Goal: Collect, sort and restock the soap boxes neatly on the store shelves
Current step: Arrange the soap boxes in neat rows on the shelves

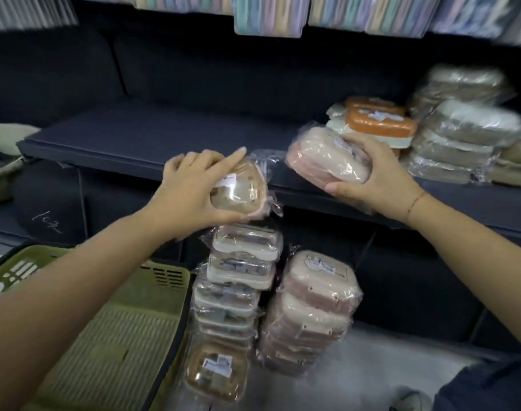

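My left hand (191, 188) grips a brown plastic-wrapped soap box (241, 192) above a tall stack of wrapped boxes (238, 280) on the floor. My right hand (380, 176) holds a pink wrapped soap box (321, 158) at the front edge of the dark shelf (152, 140). A second floor stack of pink boxes (312, 310) stands to the right of the tall one. Behind my right hand, an orange box (377, 121) lies on the shelf on a pale one, with olive-grey boxes (461, 134) piled at the far right.
A green plastic basket (105, 330) sits on the floor at the lower left. Pastel packaged goods (268, 13) hang from the shelf above. The left half of the dark shelf holds nothing. My knee in dark cloth (490, 390) shows at the lower right.
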A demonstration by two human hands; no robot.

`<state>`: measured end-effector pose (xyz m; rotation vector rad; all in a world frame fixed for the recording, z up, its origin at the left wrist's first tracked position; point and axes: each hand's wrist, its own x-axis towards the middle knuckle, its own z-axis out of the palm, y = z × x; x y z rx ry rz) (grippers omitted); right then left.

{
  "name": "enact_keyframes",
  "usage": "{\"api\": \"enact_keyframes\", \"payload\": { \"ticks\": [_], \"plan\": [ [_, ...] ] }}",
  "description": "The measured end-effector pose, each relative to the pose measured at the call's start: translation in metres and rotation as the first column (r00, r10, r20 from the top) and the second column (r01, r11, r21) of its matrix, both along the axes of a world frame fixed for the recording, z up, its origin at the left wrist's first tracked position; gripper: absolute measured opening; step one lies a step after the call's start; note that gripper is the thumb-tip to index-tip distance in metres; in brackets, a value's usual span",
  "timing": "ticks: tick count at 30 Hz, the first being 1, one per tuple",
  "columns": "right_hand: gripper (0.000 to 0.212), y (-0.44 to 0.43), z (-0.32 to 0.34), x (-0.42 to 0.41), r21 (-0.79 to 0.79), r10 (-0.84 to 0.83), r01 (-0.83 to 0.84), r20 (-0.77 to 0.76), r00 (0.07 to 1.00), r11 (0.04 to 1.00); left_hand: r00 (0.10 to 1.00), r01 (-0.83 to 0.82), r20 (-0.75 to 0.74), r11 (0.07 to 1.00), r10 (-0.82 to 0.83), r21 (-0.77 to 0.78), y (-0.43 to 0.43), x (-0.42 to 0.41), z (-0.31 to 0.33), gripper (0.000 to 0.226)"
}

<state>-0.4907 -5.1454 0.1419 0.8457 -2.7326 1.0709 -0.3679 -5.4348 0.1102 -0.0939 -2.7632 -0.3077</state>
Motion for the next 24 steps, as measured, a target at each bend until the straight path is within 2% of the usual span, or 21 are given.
{"api": "enact_keyframes", "payload": {
  "ticks": [3, 8, 10, 14, 18, 21, 24],
  "plan": [
    [0.090, -0.042, -0.004, -0.046, 0.001, -0.084, 0.084, -0.029, 0.996, 0.996, 0.996, -0.094, -0.008, 0.995, 0.094, 0.045, -0.012, -0.044, 0.010, 0.102],
    [0.082, -0.106, -0.013, -0.102, 0.173, -0.153, 0.158, -0.043, 0.987, 0.972, 0.979, -0.186, -0.066, 0.976, 0.194, 0.114, -0.036, -0.089, 0.004, 0.080],
    [0.082, -0.124, -0.017, -0.120, 0.269, -0.149, 0.169, -0.094, 0.984, 0.948, 0.975, -0.175, -0.105, 0.968, 0.196, 0.179, -0.048, -0.099, -0.001, 0.077],
    [0.080, -0.149, -0.023, -0.151, 0.402, -0.102, 0.148, -0.133, 0.986, 0.904, 0.965, -0.087, -0.191, 0.905, 0.180, 0.416, -0.058, -0.114, -0.007, 0.070],
    [0.071, -0.160, -0.024, -0.187, 0.483, -0.068, 0.166, -0.214, 0.975, 0.860, 0.967, -0.063, -0.167, 0.819, 0.190, 0.570, -0.070, -0.127, -0.019, 0.064],
    [0.066, -0.161, -0.023, -0.213, 0.488, -0.103, 0.192, -0.204, 0.973, 0.852, 0.975, -0.044, -0.148, 0.795, 0.166, 0.605, -0.071, -0.130, -0.020, 0.063],
    [0.063, -0.158, -0.019, -0.232, 0.502, -0.171, 0.248, -0.195, 0.966, 0.828, 0.976, -0.031, -0.160, 0.823, 0.148, 0.568, -0.071, -0.131, -0.021, 0.068]
  ]
}}
